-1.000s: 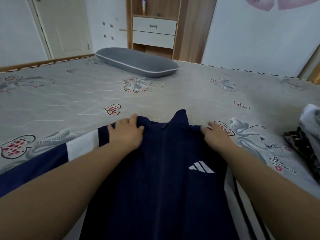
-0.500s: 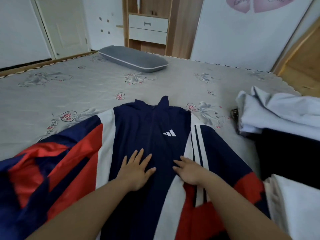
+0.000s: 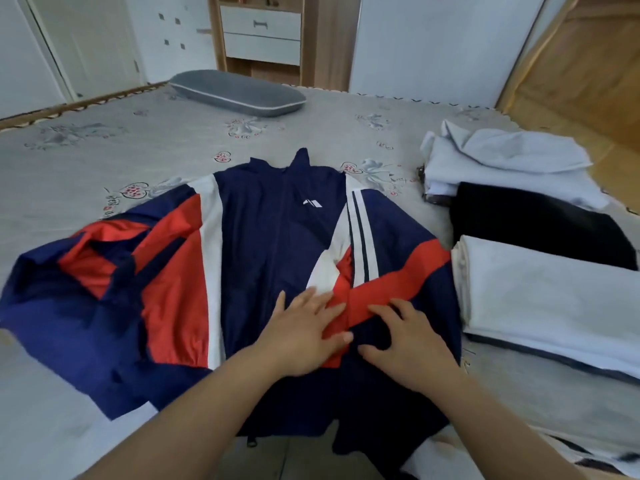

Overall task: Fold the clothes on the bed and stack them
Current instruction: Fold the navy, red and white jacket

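Because the jacket (image 3: 263,258) lies spread face up on the bed (image 3: 104,157), with its collar pointing away from the person and its hem hanging near the bed's close edge, its long axis runs straight away from the body — and both hands sit on its lower half, a little right of the zip line. The left hand (image 3: 304,332) rests flat on the front panel, its fingers (image 3: 313,299) straight and spread wide, pointing up toward the collar; it holds nothing and only presses the cloth. The right hand (image 3: 403,344) lies just beside it, on the place where the right sleeve (image 3: 398,251) crosses down over the body; its fingers are a little bent, tips on the cloth, but I see no pinch and no fold of cloth caught between them.

The left sleeve (image 3: 90,271) is spread far out to the left side (crumpled, with red and navy parts), well apart from both hands, and the left hand is the nearer one to it. My judgement is that the smoothing is in hand, and the next move would be to bring a sleeve over the body — the left one calls for a long reach.

The stack (image 3: 540,299) of light and dark folded clothes waits to the right, just beside the jacket.
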